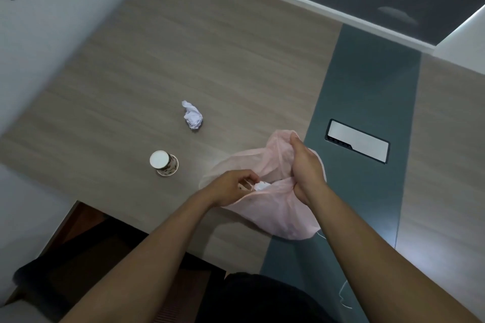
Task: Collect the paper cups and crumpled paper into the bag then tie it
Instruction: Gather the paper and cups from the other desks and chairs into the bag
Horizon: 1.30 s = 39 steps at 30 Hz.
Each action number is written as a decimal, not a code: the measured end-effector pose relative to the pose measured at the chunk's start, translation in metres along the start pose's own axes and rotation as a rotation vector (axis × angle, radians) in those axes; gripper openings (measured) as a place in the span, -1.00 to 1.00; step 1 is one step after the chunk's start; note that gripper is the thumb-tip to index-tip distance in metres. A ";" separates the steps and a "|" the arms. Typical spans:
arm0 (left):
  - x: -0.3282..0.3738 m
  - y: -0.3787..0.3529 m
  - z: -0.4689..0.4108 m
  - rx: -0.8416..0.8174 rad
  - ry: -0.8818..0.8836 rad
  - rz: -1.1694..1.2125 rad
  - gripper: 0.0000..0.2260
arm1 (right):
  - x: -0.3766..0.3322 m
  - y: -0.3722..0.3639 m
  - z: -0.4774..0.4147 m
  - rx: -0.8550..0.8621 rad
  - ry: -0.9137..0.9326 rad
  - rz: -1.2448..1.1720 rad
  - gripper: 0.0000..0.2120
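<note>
One paper cup stands base up; right hand grips the bag.

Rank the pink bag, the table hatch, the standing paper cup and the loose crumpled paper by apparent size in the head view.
1. pink bag, clearly largest.
2. table hatch.
3. paper cup and crumpled paper: about alike, not ranked apart.

Pale pink bag, white crumpled paper, patterned cup, wood-grain table
</note>
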<state>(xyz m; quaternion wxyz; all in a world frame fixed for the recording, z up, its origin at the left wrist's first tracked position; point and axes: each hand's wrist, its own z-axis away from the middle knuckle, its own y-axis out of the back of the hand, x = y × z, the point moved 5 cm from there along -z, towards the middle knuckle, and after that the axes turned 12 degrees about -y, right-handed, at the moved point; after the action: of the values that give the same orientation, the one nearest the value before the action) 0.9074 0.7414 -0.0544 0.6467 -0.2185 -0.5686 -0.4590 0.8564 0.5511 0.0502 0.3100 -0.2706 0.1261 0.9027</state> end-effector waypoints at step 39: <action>0.020 0.053 -0.015 0.250 0.115 0.870 -0.86 | -0.004 -0.006 -0.019 -0.013 -0.025 0.034 -0.62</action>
<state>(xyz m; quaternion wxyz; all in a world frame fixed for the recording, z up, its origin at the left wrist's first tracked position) 0.9589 0.7480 -0.0274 0.8315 -0.3316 -0.4378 -0.0839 0.8706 0.5463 0.0367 0.2946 -0.2592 0.1212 0.9118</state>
